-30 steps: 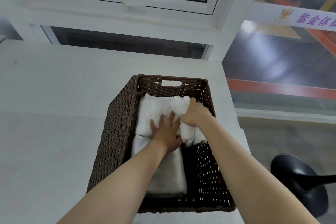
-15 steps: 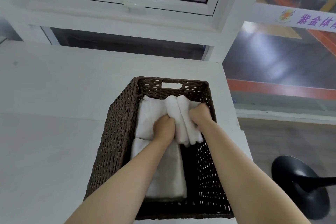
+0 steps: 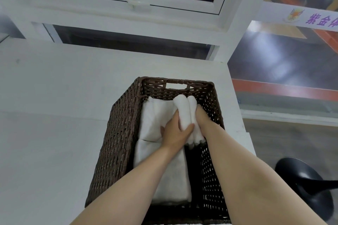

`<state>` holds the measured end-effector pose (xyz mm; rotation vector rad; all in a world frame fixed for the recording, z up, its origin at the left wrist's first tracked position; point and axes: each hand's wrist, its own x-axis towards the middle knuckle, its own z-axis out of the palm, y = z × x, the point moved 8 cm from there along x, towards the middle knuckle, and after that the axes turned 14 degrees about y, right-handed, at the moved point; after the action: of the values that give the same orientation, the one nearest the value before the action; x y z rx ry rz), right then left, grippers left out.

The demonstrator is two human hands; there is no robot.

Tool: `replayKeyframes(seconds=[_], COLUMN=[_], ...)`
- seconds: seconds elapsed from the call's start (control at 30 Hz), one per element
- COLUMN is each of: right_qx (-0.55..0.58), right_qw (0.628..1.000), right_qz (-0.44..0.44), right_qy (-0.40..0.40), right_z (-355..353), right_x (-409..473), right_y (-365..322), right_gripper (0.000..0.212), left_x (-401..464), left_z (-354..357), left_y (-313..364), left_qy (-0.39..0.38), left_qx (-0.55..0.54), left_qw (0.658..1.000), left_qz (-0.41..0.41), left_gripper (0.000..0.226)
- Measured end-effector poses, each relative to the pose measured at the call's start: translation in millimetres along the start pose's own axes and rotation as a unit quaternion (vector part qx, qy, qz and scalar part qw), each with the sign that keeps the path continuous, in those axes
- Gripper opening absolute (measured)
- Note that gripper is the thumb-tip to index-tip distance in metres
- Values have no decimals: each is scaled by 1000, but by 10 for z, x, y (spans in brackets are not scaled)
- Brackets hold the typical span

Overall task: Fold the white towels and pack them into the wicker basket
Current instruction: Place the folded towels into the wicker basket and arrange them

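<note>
**Both hands on rolled towel inside wicker basket**

The rolled white towel (image 3: 186, 113) stands on edge in the upper right part of the wicker basket (image 3: 120, 133), which sits at the centre of the frame on the white surface (image 3: 54, 115). The left hand (image 3: 176, 133) grasps the roll from its left side: the thumb wraps across the front of the cloth and the fingers lie along its left flank. The right hand (image 3: 202, 118) presses against the roll's right side, between the towel and the basket's right wall; its fingers are hidden behind the cloth, so whether they curl round it cannot be told.

Two folded white towels lie flat along the left side of the basket: one (image 3: 155, 118) at the far end, just left of the roll and touching it, another (image 3: 170, 175) nearer the bottom of the frame, partly covered by the left forearm.

The basket is rectangular, of dark brown woven strands with an open weave and a cut-out handle (image 3: 176, 86) in its far wall. The towels are soft, thick terry. The surface is smooth and matt. A black round stool (image 3: 307, 192) stands at lower right.
</note>
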<state>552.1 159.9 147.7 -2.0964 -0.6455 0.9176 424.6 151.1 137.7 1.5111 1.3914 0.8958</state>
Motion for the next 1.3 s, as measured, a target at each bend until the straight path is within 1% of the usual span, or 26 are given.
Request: replayKeyframes(seconds=[0.03,0.07,0.13,0.17,0.27,0.3,0.37,0.4,0.43,0.5,0.57,0.6,0.67,0.7,0.73,0.77,0.87,0.97,1.0,1.07,1.17,1.3], right_qx=[-29,-31,-29,-32,-68,-63,26,55,54,-10,-94,-131,-209,-244,-271,-291,-365,-393,-389,-365,-321,-301], right_qw=[1000,999,999,998,997,998,996,992,991,991,985,980,968,962,956,952,927,915,917,926,936,936], right_qz=[-8,-14,-37,-49,-20,-3,76,97,98,61,-27,-68,-104,-101,-93,-84,-74,-59,-49,-38,-64,-117], right_qy=[-8,-13,11,33,19,19,31,51,69,119,139,130,89,72,62,54,52,66,69,87,131,137], right_z=[23,52,66,52,100,93,60,32,4,-39,-58,-45,-22,-20,-24,-22,-1,-39,-49,-52,-43,-5], right_x=[16,40,98,159,290,294,245,252,241,258,186,134,54,42,57,82,147,231,255,284,282,256], right_y=[20,34,21,24,92,108,190,214,211,179,15,-53,-120,-123,-111,-96,-124,-210,-216,-203,-232,-239], right_gripper=[36,38,39,33,19,21,38,43,47,51,53,56,79,91,97,98,86,86,84,75,58,57], left_x=[-8,-14,-38,-48,-77,-87,-111,-124,-141,-178,-203,-216,-219,-216,-217,-225,-244,-215,-215,-231,-256,-253], left_z=[6,18,39,46,92,112,143,154,163,184,238,268,314,324,330,332,296,199,186,196,221,223], left_y=[11,11,1,6,27,20,-8,-24,-37,-58,-79,-90,-112,-123,-128,-124,-113,-177,-219,-268,-292,-335], left_qy=[-6,-10,-21,-25,-43,-48,-56,-58,-58,-63,-89,-104,-128,-137,-143,-147,-134,-100,-102,-121,-132,-117], left_qx=[27,54,97,112,145,151,157,163,174,207,262,297,353,369,379,387,401,430,445,468,484,483], left_qw=[1000,998,995,993,987,986,984,982,980,971,954,940,915,907,902,896,887,882,876,861,849,854], left_qz=[8,13,13,16,47,54,64,71,80,99,120,133,148,148,150,159,187,168,159,160,167,153], left_gripper=[70,76,83,85,89,91,93,93,93,93,93,93,93,95,96,97,95,97,97,95,96,99])
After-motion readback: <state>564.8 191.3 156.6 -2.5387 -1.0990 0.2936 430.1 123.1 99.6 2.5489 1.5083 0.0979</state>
